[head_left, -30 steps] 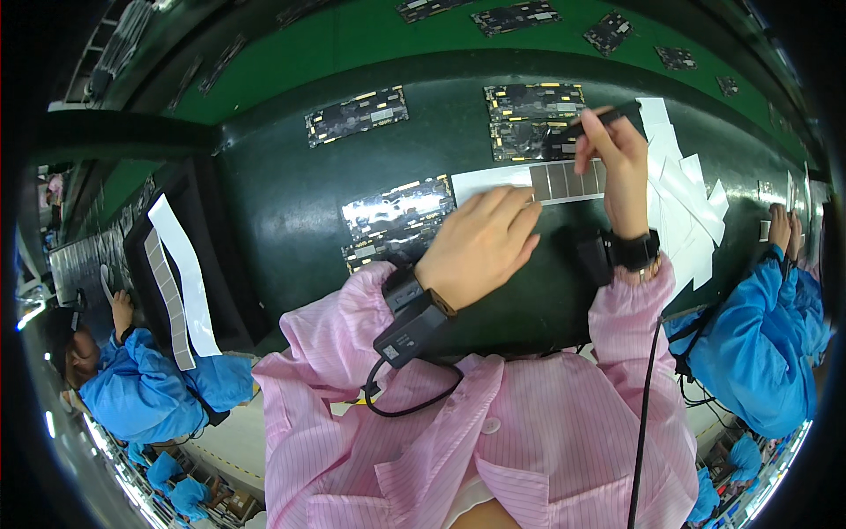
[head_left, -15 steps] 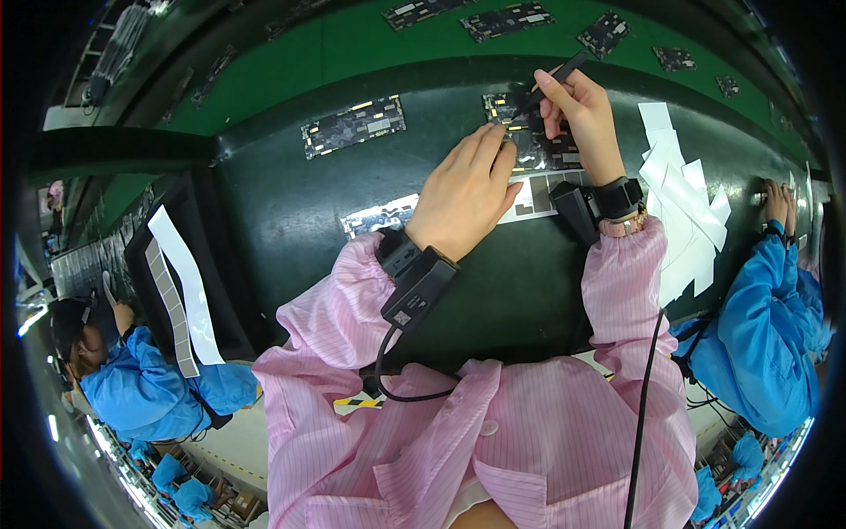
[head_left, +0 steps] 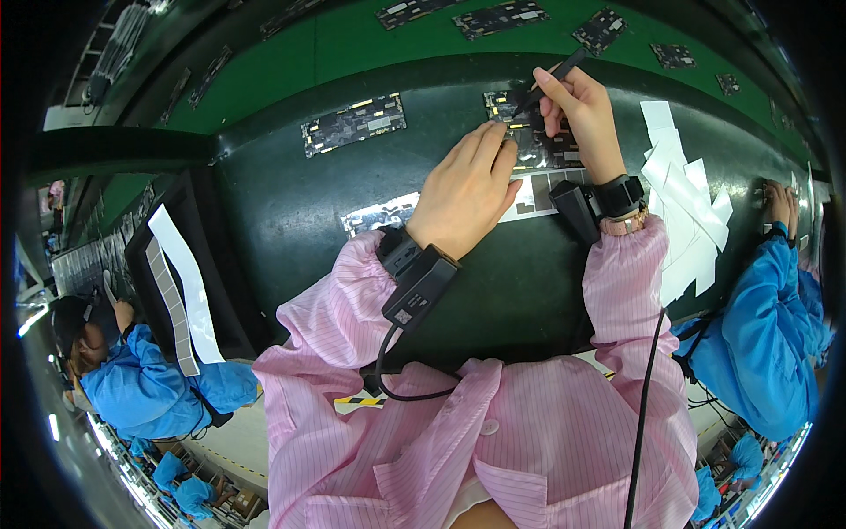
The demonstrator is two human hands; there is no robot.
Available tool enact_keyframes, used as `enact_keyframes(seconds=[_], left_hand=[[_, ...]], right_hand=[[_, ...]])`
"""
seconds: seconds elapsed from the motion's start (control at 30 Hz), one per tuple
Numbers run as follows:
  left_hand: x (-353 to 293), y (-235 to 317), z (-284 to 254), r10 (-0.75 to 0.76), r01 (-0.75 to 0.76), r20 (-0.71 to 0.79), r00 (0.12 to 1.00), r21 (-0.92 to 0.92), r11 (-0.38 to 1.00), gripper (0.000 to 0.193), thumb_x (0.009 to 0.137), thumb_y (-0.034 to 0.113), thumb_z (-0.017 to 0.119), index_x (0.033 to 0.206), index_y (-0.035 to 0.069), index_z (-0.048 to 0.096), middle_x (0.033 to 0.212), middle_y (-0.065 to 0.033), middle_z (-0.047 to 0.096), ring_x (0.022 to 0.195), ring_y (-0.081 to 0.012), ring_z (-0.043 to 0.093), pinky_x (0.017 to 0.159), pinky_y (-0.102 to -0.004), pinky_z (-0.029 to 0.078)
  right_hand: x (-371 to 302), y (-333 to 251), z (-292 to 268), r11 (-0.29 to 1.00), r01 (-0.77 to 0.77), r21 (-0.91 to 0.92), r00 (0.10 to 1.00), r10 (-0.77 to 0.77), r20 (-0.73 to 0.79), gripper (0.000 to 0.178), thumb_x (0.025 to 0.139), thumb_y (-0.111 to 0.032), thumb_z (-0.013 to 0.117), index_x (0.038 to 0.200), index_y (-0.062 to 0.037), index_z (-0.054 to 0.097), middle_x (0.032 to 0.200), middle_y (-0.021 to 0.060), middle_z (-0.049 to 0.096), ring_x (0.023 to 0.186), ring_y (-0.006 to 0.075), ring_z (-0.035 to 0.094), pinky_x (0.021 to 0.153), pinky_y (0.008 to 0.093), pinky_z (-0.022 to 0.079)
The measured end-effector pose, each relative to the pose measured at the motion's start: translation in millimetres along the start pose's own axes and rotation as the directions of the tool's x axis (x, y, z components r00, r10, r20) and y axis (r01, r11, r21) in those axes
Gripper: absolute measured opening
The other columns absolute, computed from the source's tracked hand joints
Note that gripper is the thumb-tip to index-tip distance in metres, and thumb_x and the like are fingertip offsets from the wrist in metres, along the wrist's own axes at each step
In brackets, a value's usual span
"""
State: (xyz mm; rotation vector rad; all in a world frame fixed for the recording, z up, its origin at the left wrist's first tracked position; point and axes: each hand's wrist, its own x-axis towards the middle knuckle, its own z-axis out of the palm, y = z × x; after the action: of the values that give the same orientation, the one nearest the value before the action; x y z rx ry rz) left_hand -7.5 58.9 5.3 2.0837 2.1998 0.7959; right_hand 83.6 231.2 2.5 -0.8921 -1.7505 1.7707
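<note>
My right hand (head_left: 577,115) pinches black tweezers (head_left: 568,65), whose tip points down-left at a dark circuit board (head_left: 502,104). Part of that board is hidden under both hands. My left hand (head_left: 465,189) lies palm down with its fingers stretched out, fingertips resting at the board's near left edge. Close below the board, a white strip with grey rectangular labels (head_left: 533,196) lies partly covered by my hands. Another label sheet, white and shiny (head_left: 366,219), sticks out to the left of my left hand.
A second circuit board (head_left: 354,125) lies left on the dark table (head_left: 300,238). White backing strips (head_left: 679,194) are heaped at right. More boards (head_left: 502,18) sit on a green belt beyond. A black tray (head_left: 231,300) at left carries strips. People in blue work on both sides.
The boards on the green belt have shifted slightly left. My hands and the tweezers stay almost in place.
</note>
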Motion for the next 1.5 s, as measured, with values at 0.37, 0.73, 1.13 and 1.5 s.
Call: enact_keyframes(seconds=[0.37, 0.73, 1.13, 1.5], left_hand=[[1, -1, 1, 0.0, 0.0, -0.009, 1.0, -0.008, 1.0, 0.039, 0.08, 0.016, 0.066, 0.113, -0.002, 0.053, 0.124, -0.0155, 0.049, 0.113, -0.03, 0.052, 0.092, -0.0379, 0.047], [7, 0, 3, 0.047, -0.049, 0.017, 0.999, 0.134, 0.99, 0.041, 0.079, 0.02, 0.067, 0.112, 0.0, 0.054, 0.126, -0.0134, 0.052, 0.112, -0.0269, 0.052, 0.093, -0.0368, 0.043], [-51, 37, -20, 0.057, -0.02, 0.154, 0.986, -0.231, 0.973, 0.037, 0.08, 0.016, 0.066, 0.109, -0.003, 0.055, 0.129, -0.0147, 0.048, 0.116, -0.0311, 0.049, 0.094, -0.039, 0.045], [-62, 39, -16, 0.07, -0.032, 0.181, 0.981, -0.207, 0.978, 0.038, 0.082, 0.016, 0.063, 0.113, -0.002, 0.055, 0.131, -0.0118, 0.048, 0.117, -0.0276, 0.049, 0.096, -0.037, 0.044]], right_hand=[[3, 2, -2, 1.0, 0.0, 0.018, 1.0, 0.0, 0.006, 0.024, 0.089, -0.024, 0.065, 0.081, -0.0025, 0.059, 0.06, 0.0015, 0.057, 0.043, 0.0082, 0.051, 0.041, 0.0207, 0.036], [-2, 0, -10, 0.992, 0.12, -0.049, 0.971, -0.128, -0.204, 0.025, 0.088, -0.025, 0.066, 0.083, -0.0012, 0.061, 0.062, 0.0023, 0.059, 0.045, 0.0074, 0.054, 0.043, 0.0202, 0.039], [-96, 8, 4, 0.996, -0.023, -0.09, 0.997, 0.016, -0.078, 0.015, 0.087, -0.014, 0.067, 0.09, -0.0004, 0.064, 0.062, 0.002, 0.061, 0.048, 0.0059, 0.054, 0.044, 0.0217, 0.04], [-108, 3, 6, 0.936, 0.119, -0.33, 0.99, -0.138, -0.035, 0.015, 0.085, -0.012, 0.068, 0.089, 0.0025, 0.064, 0.061, 0.0063, 0.062, 0.047, 0.0094, 0.056, 0.044, 0.0232, 0.042]])
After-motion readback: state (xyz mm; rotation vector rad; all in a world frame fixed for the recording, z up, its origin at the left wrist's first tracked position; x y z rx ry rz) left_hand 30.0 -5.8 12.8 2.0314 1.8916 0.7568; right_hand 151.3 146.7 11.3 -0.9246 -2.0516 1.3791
